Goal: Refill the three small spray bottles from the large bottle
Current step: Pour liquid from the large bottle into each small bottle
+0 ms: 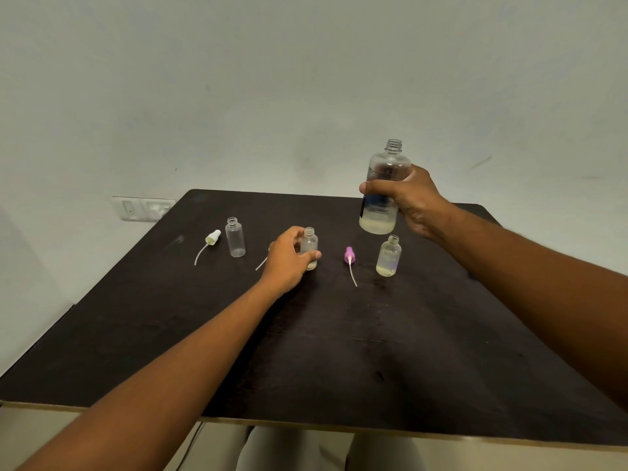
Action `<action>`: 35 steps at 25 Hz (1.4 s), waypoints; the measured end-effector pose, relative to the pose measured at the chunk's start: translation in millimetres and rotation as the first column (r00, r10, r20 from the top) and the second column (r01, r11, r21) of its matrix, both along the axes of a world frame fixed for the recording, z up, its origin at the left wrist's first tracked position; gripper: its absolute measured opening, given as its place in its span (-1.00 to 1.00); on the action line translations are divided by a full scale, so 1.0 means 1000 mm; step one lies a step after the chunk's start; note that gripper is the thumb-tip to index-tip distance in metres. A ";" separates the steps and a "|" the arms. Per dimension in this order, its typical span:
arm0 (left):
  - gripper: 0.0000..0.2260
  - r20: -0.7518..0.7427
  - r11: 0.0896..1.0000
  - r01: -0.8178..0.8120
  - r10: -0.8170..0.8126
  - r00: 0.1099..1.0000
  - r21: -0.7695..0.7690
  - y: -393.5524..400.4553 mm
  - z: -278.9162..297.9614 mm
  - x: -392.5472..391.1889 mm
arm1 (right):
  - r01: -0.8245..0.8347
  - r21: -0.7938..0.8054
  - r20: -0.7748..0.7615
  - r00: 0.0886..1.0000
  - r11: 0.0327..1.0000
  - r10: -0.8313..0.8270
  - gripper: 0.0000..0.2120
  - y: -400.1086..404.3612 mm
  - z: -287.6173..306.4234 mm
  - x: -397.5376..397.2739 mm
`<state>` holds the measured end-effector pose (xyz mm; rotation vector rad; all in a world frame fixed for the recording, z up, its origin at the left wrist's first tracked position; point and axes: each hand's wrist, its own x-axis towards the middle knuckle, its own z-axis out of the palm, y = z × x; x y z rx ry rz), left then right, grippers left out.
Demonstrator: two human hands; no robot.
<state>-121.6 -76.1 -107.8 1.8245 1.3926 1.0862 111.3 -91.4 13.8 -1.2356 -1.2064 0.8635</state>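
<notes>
Right hand (409, 202) is gripping the large bottle (382, 195) around its middle, fingers wrapped, holding it upright and lifted off the table (339, 351), uncapped, with a shallow layer of pale yellowish liquid sitting at the bottom. Left hand (289, 256) is curling round the middle small bottle (310, 248), thumb in front, fingers behind, bottle standing upright on the table with a little liquid showing at its base. Count: 3 small bottles, all standing open-necked in a rough row. Left small bottle (235, 236) is looking empty and standing clear of both hands. Right small bottle (389, 255) is holding a small amount of liquid and sitting just below the raised large bottle. Spray heads: 2 fully showing, both lying on their sides with dip tubes trailing toward the near edge, a white spray head (212, 237) just left of the left small bottle and a pink spray head (349, 254) between the middle and right bottles. A 3rd dip tube (261, 264) is poking out from behind the left hand; its head is hidden. 1 wall socket plate (144, 208) is sitting behind the table's far left corner.
</notes>
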 end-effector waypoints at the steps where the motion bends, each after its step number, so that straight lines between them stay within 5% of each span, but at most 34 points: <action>1: -0.55 0.015 1.000 0.009 -0.009 1.000 -0.003 0.000 0.000 -0.002 | -0.004 0.001 0.001 1.000 1.000 0.004 -0.43 -0.001 0.001 -0.002; 16: -0.45 0.088 0.986 -0.162 0.159 0.983 0.033 -0.012 0.032 -0.092 | -0.140 0.026 0.029 0.990 0.990 0.139 -0.44 0.006 0.026 -0.103; 27: -0.42 0.063 0.949 -0.314 0.315 0.947 -0.021 0.028 0.006 -0.121 | -0.180 0.005 0.041 0.983 0.984 0.179 -0.45 0.049 0.004 -0.147; 35: -0.77 0.016 0.947 -0.320 0.321 0.947 -0.031 0.038 -0.004 -0.110 | -0.198 -0.005 0.012 0.980 0.980 0.198 -0.53 0.052 -0.003 -0.142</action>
